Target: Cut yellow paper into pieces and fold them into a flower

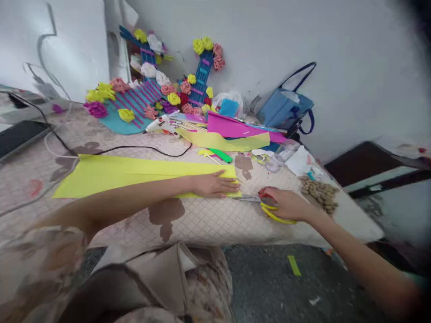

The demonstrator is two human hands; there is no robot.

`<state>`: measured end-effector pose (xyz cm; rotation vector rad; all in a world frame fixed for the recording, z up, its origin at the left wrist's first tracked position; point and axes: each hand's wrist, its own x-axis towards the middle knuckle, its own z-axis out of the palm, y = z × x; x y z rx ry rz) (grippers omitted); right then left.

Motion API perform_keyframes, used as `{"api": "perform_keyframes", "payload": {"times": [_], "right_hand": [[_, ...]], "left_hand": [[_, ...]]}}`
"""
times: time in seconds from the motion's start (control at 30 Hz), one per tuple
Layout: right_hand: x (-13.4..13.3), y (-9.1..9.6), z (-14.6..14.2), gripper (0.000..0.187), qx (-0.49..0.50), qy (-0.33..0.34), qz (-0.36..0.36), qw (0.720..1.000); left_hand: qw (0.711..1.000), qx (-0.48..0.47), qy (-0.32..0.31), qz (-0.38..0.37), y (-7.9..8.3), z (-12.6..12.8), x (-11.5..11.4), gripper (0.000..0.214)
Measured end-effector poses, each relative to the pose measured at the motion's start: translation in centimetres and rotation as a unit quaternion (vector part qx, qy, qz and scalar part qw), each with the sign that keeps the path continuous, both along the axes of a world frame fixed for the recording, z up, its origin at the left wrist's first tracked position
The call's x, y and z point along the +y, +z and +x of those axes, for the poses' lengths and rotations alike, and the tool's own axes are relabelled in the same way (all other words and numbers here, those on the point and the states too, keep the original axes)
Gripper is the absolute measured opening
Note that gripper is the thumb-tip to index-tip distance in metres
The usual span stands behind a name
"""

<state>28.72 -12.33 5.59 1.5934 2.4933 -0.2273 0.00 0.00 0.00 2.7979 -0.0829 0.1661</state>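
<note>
A long yellow paper sheet lies flat on the quilted table cover. My left hand rests palm down on the sheet's right end, fingers stretched out flat. My right hand is closed round the yellow and red handles of a pair of scissors. The scissor blades point left, at the lower right corner of the yellow sheet, close to my left fingertips.
At the back stand blue and pink frames decorated with paper flowers. Pink and yellow sheets, a white glue gun with a black cable, a blue bag, nuts and a dark tablet surround the work area.
</note>
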Motion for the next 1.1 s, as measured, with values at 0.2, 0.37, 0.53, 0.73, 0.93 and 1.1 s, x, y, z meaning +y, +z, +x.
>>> {"api": "perform_keyframes", "payload": {"times": [0.2, 0.37, 0.53, 0.73, 0.93, 1.1], "right_hand": [[0.1, -0.1, 0.1, 0.035, 0.007, -0.002, 0.002, 1.0], [0.1, -0.2, -0.2, 0.035, -0.007, -0.005, 0.007, 1.0], [0.1, 0.0, -0.6, 0.04, -0.016, -0.003, 0.001, 1.0], [0.0, -0.2, -0.1, 0.04, -0.02, -0.013, -0.009, 1.0], [-0.3, -0.2, 0.5, 0.042, -0.023, -0.017, -0.017, 0.999], [-0.4, 0.0, 0.6, 0.034, -0.033, -0.007, -0.018, 0.999]], "left_hand": [[0.999, -0.032, 0.011, -0.024, 1.1, -0.5, 0.1, 0.046], [1.0, -0.006, 0.011, -0.023, 0.7, -0.4, 0.4, 0.046], [1.0, 0.0, 0.008, 0.005, 0.5, -0.5, 0.3, 0.047], [1.0, 0.017, 0.019, 0.011, 0.5, -0.5, 0.2, 0.047], [0.999, -0.008, 0.015, 0.036, 0.3, -0.4, 0.3, 0.047], [0.999, 0.005, 0.018, 0.041, 0.3, -0.4, 0.1, 0.048]]}}
